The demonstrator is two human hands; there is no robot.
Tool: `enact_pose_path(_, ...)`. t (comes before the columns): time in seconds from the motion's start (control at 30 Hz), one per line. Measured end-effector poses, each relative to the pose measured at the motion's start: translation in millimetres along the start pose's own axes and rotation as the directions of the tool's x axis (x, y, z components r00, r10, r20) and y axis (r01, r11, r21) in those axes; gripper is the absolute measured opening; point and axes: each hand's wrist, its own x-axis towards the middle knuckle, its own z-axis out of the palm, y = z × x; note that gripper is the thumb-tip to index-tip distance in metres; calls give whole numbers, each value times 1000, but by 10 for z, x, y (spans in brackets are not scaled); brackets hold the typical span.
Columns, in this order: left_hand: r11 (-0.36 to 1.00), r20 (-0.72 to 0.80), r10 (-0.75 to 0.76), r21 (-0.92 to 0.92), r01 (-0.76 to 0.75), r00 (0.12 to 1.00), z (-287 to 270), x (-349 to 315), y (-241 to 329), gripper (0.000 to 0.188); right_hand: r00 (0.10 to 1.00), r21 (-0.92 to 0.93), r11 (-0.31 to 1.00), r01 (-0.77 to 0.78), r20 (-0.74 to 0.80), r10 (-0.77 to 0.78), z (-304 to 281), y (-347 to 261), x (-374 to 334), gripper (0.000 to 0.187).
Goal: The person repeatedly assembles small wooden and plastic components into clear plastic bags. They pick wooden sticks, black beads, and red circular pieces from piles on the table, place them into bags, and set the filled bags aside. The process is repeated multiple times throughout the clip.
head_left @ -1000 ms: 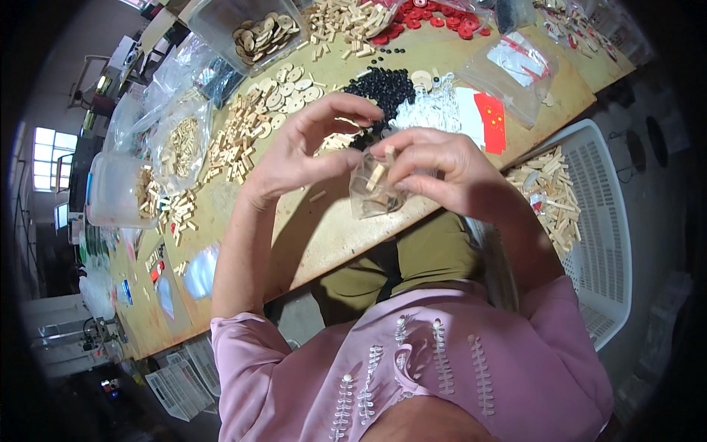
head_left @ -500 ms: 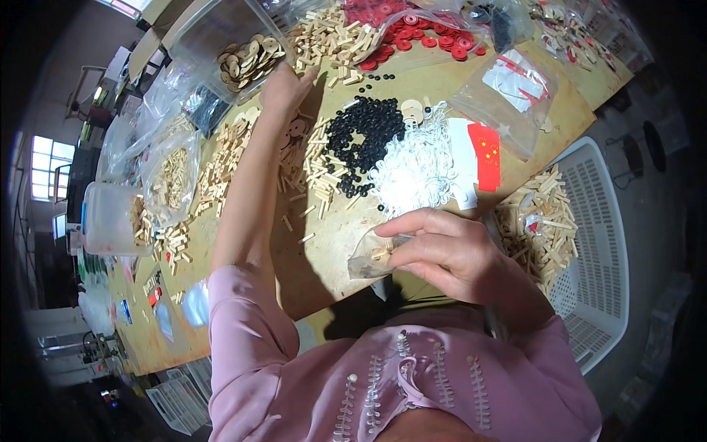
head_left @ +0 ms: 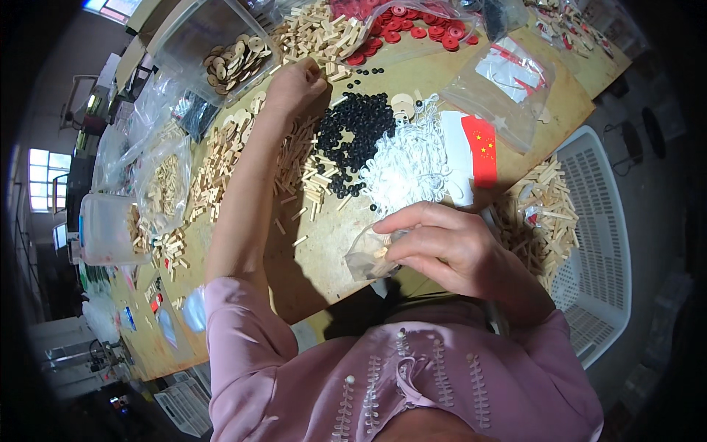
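Note:
My left hand (head_left: 294, 87) reaches far over the table to the near edge of a pile of pale wooden blocks (head_left: 318, 35). Its fingers are curled together, and whatever lies between them is hidden. Close to the table's front edge, my right hand (head_left: 458, 249) pinches a small clear plastic bag (head_left: 364, 259) by its side. A few wooden pieces show inside the bag. Just beyond it lie a heap of white cords (head_left: 406, 173) and a heap of small black rings (head_left: 357, 129).
Wooden discs fill part of a clear bin (head_left: 234, 66) at the back left. Red discs (head_left: 438, 33) lie behind. Red-and-white flag cards (head_left: 482, 151) sit beside the cords. A white basket (head_left: 600, 243) with wooden sticks stands at the right.
My left hand has shifted from beside the bin of discs rightward to the block pile, and its fingers have curled in. The right hand keeps its hold on the bag.

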Motion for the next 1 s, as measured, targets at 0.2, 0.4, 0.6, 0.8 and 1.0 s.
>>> enact_pose_path(0.2, 997, -11, 53, -53, -53, 999, -70, -85, -144, 27, 999, -31, 999, -43, -5, 43, 20, -54, -16, 18)
enact_pose_path(0.4, 991, 2, 96, 90, -96, 995, -81, -239, -123, 24, 999, -109, 994, -27, 17, 29, 60, -40, 48, 14)
enact_pose_path(0.6, 995, 93, 31, -97, -22, 995, -128, -205, -247, 27, 1000, -152, 988, 22, -7, -24, 124, -44, 63, 13)
enact_pose_path(0.8, 360, 283, 96, -904, 232, 954, -521, -711, -76, 12, 997, -66, 995, -78, 14, 80, 77, 22, 125, 7)
enact_pose_path(1.0, 612, 279, 251, -788, 71, 927, -1290, -1644, 805, 9, 992, -54, 994, -97, 81, 101, 133, 46, 372, 4)
